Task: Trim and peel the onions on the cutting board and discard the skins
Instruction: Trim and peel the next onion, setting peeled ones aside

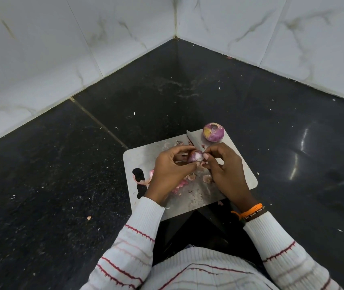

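Above the board: a small, partly peeled purple-white onion (195, 156) is held between both hands, over the rounded grey cutting board (141, 158) on the black speckled stone tabletop (62, 164).
Hidden: most of that onion sits behind fingers; its root and stem ends cannot be made out, so its long axis is unclear.
Left hand (168, 170): fingers closed around the onion from the left.
Right hand (225, 168): fingertips pinched at the onion's right side — whether on a strip of skin is hard to tell.
Second onion: round purple onion with a yellowish patch (213, 132) rests on the board's far corner, apart from the hands.
Knife: steel blade (194, 140) points away from the person — its handle is covered by the right hand.
Skins: pink papery onion skins (184, 181) lie on the board under the hands, partly covered.
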The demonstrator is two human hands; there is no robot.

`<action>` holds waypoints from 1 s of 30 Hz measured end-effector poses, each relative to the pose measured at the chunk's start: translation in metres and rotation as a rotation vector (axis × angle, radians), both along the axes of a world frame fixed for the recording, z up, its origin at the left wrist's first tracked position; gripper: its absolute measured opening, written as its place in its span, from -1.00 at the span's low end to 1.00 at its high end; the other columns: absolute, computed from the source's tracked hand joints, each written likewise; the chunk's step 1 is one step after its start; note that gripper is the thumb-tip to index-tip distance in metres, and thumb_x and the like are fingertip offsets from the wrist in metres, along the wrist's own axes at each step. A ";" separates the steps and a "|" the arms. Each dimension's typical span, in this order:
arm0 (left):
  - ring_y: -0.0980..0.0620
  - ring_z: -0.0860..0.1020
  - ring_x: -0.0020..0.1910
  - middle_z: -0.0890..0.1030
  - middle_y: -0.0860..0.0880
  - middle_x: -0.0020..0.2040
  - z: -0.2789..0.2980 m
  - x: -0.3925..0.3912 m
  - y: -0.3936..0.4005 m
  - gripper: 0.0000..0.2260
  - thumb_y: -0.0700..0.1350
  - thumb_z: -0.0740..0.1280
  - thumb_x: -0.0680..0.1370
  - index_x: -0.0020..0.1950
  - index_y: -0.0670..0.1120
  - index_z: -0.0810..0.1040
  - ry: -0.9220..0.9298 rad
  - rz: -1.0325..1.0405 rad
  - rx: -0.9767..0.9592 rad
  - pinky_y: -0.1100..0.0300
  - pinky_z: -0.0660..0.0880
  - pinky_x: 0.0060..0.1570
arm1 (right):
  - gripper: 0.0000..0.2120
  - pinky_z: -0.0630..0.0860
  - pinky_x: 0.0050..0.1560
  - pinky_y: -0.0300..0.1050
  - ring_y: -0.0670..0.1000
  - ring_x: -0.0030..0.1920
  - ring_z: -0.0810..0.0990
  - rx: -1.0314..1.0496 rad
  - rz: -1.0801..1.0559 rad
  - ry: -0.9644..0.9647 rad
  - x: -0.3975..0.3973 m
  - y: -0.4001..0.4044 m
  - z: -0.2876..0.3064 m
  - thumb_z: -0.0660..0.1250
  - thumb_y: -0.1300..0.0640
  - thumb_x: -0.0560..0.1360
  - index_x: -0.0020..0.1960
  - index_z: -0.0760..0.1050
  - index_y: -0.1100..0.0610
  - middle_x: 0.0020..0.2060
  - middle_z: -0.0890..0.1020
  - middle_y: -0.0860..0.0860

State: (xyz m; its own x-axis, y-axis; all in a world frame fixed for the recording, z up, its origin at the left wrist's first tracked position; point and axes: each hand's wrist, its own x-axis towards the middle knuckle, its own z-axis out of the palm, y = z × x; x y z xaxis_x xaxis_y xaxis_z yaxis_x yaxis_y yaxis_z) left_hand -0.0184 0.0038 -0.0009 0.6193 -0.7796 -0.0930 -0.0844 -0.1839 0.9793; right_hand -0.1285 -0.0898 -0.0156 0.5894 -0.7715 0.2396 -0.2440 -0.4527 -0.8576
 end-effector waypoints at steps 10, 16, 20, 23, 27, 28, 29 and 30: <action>0.11 0.64 0.01 0.68 0.02 0.01 0.001 -0.001 0.001 -0.68 -0.27 0.48 0.39 0.12 -0.06 0.63 0.101 0.005 -0.046 0.20 0.58 0.02 | -0.89 0.57 -0.11 -0.30 -0.11 -0.10 0.60 0.103 0.010 -0.063 -0.004 -0.002 0.005 0.41 0.20 0.42 -0.05 0.59 0.10 -0.14 0.61 -0.07; 0.15 0.65 -0.05 0.69 0.05 -0.05 0.002 -0.001 0.001 -0.71 -0.23 0.52 0.36 0.06 -0.07 0.66 0.090 0.043 -0.024 0.20 0.59 0.01 | -0.89 0.53 -0.15 -0.42 -0.19 -0.21 0.57 -0.113 0.031 -0.078 -0.003 0.001 0.008 0.41 0.24 0.41 -0.07 0.64 0.18 -0.18 0.59 -0.07; 0.17 0.65 -0.07 0.69 0.06 -0.05 0.002 -0.001 0.001 -0.69 -0.26 0.51 0.36 0.08 -0.09 0.65 0.063 0.017 -0.026 0.23 0.58 0.00 | -0.92 0.52 -0.16 -0.37 -0.12 -0.17 0.55 -0.101 0.048 -0.002 -0.002 -0.001 0.007 0.37 0.25 0.45 -0.07 0.60 0.21 -0.15 0.56 -0.06; 0.15 0.63 -0.02 0.68 0.04 0.00 -0.001 0.001 0.001 -0.67 -0.28 0.50 0.37 0.11 -0.08 0.64 0.029 -0.008 -0.019 0.19 0.57 0.06 | -0.93 0.44 -0.11 -0.39 -0.09 -0.14 0.52 -0.060 0.043 0.037 -0.002 -0.002 0.004 0.31 0.27 0.48 -0.08 0.58 0.20 -0.17 0.55 -0.07; 0.09 0.63 0.04 0.68 0.00 0.03 -0.002 0.003 0.002 -0.66 -0.32 0.48 0.37 0.10 -0.08 0.63 0.050 -0.033 -0.039 0.14 0.56 0.10 | -0.89 0.42 -0.07 -0.34 -0.06 -0.11 0.53 0.026 0.054 0.058 -0.002 -0.003 0.005 0.26 0.27 0.51 -0.12 0.52 0.10 -0.19 0.55 -0.07; 0.08 0.63 0.05 0.67 -0.02 0.04 -0.002 0.003 0.002 -0.66 -0.33 0.48 0.37 0.11 -0.09 0.63 0.062 -0.040 -0.044 0.13 0.56 0.11 | -0.87 0.43 -0.06 -0.31 -0.06 -0.10 0.53 0.041 0.057 0.065 -0.002 -0.004 0.005 0.25 0.26 0.52 -0.12 0.50 0.07 -0.18 0.54 -0.08; 0.08 0.63 0.04 0.67 -0.03 0.04 -0.001 0.002 0.002 -0.66 -0.34 0.47 0.37 0.11 -0.10 0.63 0.073 -0.044 -0.047 0.13 0.56 0.11 | -0.87 0.43 -0.06 -0.31 -0.06 -0.09 0.53 0.052 0.057 0.067 -0.002 -0.004 0.005 0.25 0.26 0.53 -0.12 0.49 0.06 -0.18 0.54 -0.08; 0.07 0.64 0.04 0.67 -0.03 0.04 -0.001 0.001 0.002 -0.66 -0.35 0.47 0.37 0.11 -0.11 0.63 0.083 -0.042 -0.047 0.14 0.56 0.10 | -0.87 0.43 -0.05 -0.31 -0.07 -0.09 0.53 0.056 0.054 0.061 -0.002 -0.004 0.005 0.25 0.25 0.53 -0.11 0.49 0.05 -0.17 0.54 -0.09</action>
State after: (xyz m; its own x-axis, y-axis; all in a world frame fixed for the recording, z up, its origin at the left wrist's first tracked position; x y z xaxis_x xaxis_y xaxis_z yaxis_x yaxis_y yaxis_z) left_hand -0.0171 0.0062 -0.0016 0.5779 -0.8093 -0.1050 -0.0097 -0.1354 0.9907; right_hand -0.1308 -0.0941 -0.0110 0.6428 -0.7494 0.1589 -0.2732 -0.4180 -0.8664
